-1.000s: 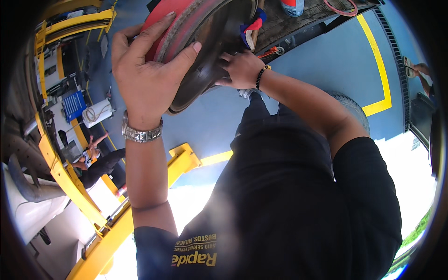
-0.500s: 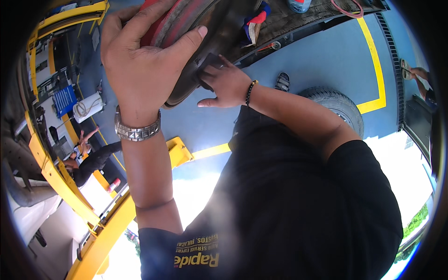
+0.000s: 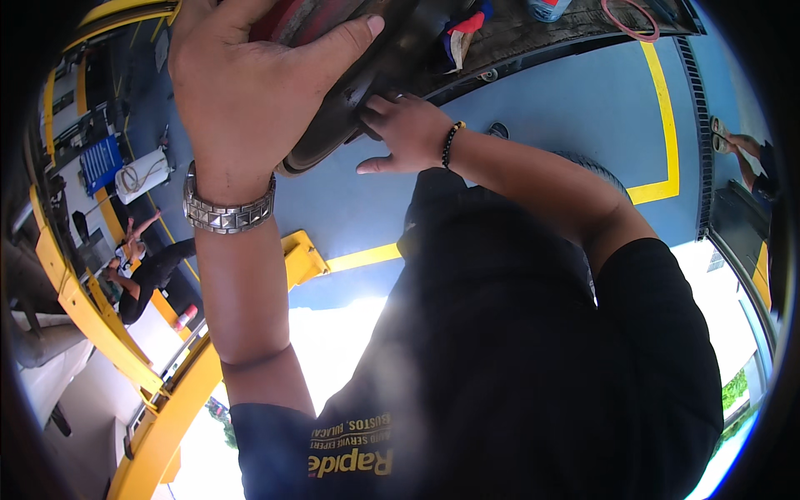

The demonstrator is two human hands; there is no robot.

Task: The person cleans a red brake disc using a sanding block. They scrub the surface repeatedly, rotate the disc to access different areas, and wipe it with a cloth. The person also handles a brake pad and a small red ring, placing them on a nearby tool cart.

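Note:
A large round part with a dark metal inner wall, looking like a brake drum (image 3: 337,104), is tilted at the top of the view, with a red outer surface. My left hand (image 3: 237,92) grips its rim, the thumb lying across the edge and the other fingers over the red side, partly cut off by the frame. Against the dark inner wall my right hand (image 3: 408,133) presses a thin dark sheet (image 3: 365,127), possibly sandpaper. Its fingers cover most of the sheet, and the thumb sticks out free.
Right of the drum, a dark worktop (image 3: 517,37) bears a red, white and blue cloth (image 3: 465,37), a blue bottle (image 3: 547,8) and a pinkish ring (image 3: 631,21). A tyre (image 3: 596,171) lies beyond my right arm. Yellow lift parts (image 3: 179,396) and a person (image 3: 137,267) are left; another person (image 3: 746,150) stands right.
The whole view has shifted a little, with the drum and both hands slightly higher in it. My right hand stays at the inner wall, and the sheet shows less. The tyre is more hidden.

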